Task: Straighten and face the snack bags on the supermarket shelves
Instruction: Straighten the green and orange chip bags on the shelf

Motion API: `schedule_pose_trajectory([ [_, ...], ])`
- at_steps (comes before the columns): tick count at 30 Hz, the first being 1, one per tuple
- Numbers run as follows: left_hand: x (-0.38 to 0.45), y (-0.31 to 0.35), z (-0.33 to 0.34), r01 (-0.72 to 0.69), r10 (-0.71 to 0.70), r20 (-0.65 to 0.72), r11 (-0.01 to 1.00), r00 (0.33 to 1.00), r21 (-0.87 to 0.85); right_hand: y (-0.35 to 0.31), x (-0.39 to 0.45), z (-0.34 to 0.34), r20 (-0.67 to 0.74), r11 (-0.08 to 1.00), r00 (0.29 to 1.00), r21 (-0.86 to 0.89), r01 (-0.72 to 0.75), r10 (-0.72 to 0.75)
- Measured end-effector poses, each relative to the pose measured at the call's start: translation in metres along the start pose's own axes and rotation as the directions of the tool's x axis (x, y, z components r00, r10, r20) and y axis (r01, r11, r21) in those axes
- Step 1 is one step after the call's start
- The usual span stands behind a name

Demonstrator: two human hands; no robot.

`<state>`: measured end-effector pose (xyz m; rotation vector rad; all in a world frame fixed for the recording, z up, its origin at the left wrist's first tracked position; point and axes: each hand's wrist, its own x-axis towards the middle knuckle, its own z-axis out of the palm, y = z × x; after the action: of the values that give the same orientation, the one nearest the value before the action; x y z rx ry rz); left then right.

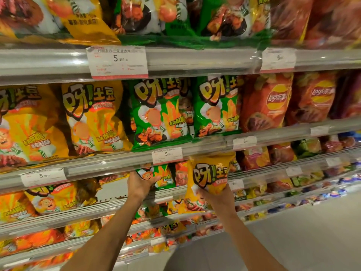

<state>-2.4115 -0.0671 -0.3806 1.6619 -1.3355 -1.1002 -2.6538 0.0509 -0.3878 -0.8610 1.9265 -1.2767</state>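
Observation:
My right hand [218,196] grips a yellow snack bag [209,177] from below and holds it upright in front of the third shelf, its printed front facing me. My left hand [139,184] holds a small green snack bag [156,176] at the front of that same shelf, just under the shelf rail [109,165]. Both arms reach up from the bottom of the view. The lower part of the yellow bag hangs past my right hand.
Above the rail stand yellow bags [91,118], green bags [160,112] and red crisp bags [267,102]. An opening [113,189] shows left of my left hand, with yellow bags [52,198] beyond it. Lower shelves hold several small packs; the floor [293,237] lies at the right.

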Motion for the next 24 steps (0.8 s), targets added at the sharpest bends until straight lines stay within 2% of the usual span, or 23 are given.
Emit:
schedule_pose_trajectory([
  [3, 0.004, -0.002, -0.001, -0.005, 0.003, 0.036, 0.999, 0.999, 0.047, 0.002, -0.004, 0.0, 0.03, 0.999, 1.0, -0.045, -0.001, 0.002],
  [8, 0.004, -0.008, 0.004, 0.039, -0.041, 0.124, 0.999, 0.991, 0.014, 0.005, -0.01, 0.01, 0.101, 0.989, 0.994, -0.141, 0.044, -0.03],
  [14, 0.003, -0.016, -0.007, 0.037, -0.044, 0.185, 0.999, 0.982, 0.04, 0.0, -0.024, 0.032, 0.123, 0.986, 0.99, -0.149, 0.08, -0.062],
  [18, -0.002, -0.027, -0.026, 0.068, -0.06, 0.202, 0.997, 0.977, -0.032, -0.006, -0.038, 0.054, 0.16, 0.986, 0.983, -0.121, 0.113, -0.093],
  [20, -0.006, -0.034, -0.041, -0.034, 0.022, 0.145, 0.996, 0.989, 0.085, -0.012, -0.047, 0.068, 0.197, 0.987, 0.977, -0.121, 0.106, -0.08],
  [24, -0.019, -0.046, -0.078, -0.216, 0.22, 0.031, 0.902, 0.975, 0.373, -0.019, -0.063, 0.098, 0.231, 0.986, 0.964, -0.067, 0.153, -0.134],
])
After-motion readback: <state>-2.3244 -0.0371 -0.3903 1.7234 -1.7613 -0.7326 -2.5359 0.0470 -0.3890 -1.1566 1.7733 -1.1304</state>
